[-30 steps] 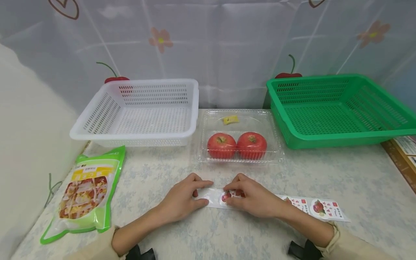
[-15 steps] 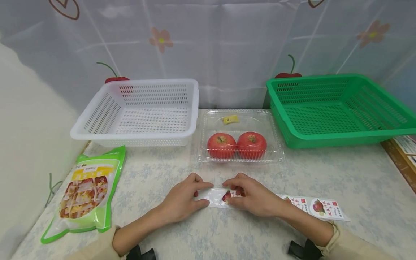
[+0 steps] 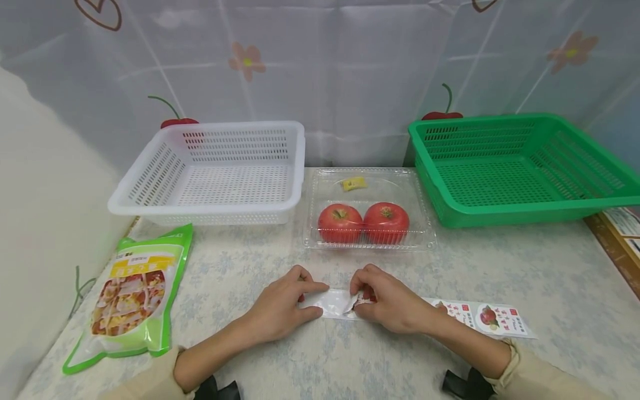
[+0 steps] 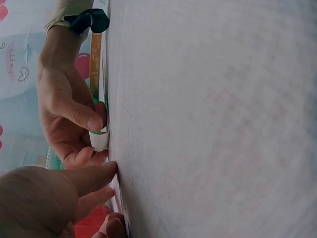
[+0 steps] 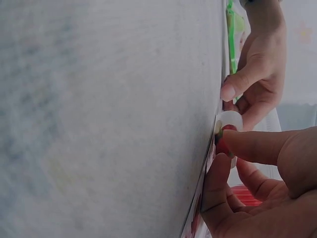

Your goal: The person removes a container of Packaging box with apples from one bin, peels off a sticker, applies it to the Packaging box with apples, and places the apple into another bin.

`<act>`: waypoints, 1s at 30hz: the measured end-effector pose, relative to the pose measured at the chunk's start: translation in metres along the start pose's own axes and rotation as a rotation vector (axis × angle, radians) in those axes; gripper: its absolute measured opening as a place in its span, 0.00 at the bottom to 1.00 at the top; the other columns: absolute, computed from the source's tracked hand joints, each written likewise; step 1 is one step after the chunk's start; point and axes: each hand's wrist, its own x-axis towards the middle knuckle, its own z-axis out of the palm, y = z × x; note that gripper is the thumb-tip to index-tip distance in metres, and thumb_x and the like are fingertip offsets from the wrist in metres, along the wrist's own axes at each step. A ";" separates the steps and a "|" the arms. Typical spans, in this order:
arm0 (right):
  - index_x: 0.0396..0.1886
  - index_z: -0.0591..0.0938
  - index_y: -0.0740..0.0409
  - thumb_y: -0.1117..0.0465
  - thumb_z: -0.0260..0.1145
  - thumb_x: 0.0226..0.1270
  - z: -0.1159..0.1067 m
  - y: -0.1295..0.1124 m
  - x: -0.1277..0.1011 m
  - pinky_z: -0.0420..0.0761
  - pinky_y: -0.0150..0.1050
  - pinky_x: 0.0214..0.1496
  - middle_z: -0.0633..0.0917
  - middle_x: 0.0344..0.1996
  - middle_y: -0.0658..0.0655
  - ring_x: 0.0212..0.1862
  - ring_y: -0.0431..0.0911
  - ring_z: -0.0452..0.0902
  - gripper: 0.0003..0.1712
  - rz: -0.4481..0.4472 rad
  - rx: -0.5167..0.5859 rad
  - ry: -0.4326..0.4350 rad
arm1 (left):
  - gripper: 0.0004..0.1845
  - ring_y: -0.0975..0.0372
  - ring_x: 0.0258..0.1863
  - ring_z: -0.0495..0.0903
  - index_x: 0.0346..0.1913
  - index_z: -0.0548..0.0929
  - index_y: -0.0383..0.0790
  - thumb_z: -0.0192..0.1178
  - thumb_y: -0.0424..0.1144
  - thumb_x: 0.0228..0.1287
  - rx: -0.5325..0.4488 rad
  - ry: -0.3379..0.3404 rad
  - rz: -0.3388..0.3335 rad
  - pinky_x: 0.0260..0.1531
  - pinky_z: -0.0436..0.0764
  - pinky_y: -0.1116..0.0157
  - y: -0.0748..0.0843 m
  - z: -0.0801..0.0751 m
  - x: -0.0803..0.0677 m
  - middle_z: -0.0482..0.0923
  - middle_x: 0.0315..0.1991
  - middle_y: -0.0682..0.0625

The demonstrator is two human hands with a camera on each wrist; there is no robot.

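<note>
A strip of printed stickers [image 3: 492, 319] lies flat on the table, its left end bare, shiny backing. My left hand [image 3: 287, 305] presses that end down with thumb and forefinger stretched out. Beside it, my right hand [image 3: 387, 300] pinches a white sticker [image 5: 229, 121] with a red fruit print, whose left edge is curled up off the backing. From the left wrist view the raised sticker edge [image 4: 100, 141] shows as a white curve under the right thumb. The right hand and forearm hide the middle of the strip.
Behind the hands stands a clear plastic box [image 3: 425, 244] with two red apples [image 3: 340, 223] and a small yellow packet [image 3: 354, 184]. A white basket [image 3: 210, 210] is at back left, a green basket [image 3: 525, 211] at back right. A green-edged food bag [image 3: 130, 300] lies on the left.
The right fingers have shifted slightly right and lifted the sticker's left edge, which now curls off the backing. The left hand stays almost in place.
</note>
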 end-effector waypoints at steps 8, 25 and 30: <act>0.44 0.81 0.57 0.71 0.71 0.56 0.001 0.000 0.001 0.73 0.33 0.35 0.74 0.32 0.50 0.35 0.44 0.69 0.16 0.018 0.002 -0.002 | 0.20 0.68 0.28 0.67 0.56 0.85 0.45 0.70 0.40 0.60 0.006 0.014 0.031 0.26 0.70 0.68 -0.001 0.000 -0.001 0.69 0.42 0.57; 0.33 0.82 0.51 0.65 0.70 0.63 -0.005 0.002 -0.006 0.75 0.33 0.34 0.74 0.32 0.49 0.35 0.43 0.71 0.05 0.017 0.052 -0.019 | 0.20 0.67 0.31 0.70 0.56 0.85 0.45 0.71 0.40 0.60 -0.013 -0.006 0.000 0.27 0.72 0.69 0.000 0.000 0.001 0.69 0.42 0.58; 0.33 0.81 0.49 0.66 0.70 0.61 -0.013 0.000 -0.014 0.77 0.34 0.35 0.77 0.34 0.47 0.38 0.43 0.73 0.08 0.020 0.073 -0.013 | 0.20 0.67 0.31 0.70 0.56 0.85 0.46 0.71 0.40 0.59 -0.021 -0.001 -0.016 0.28 0.72 0.69 0.000 0.000 0.001 0.69 0.41 0.58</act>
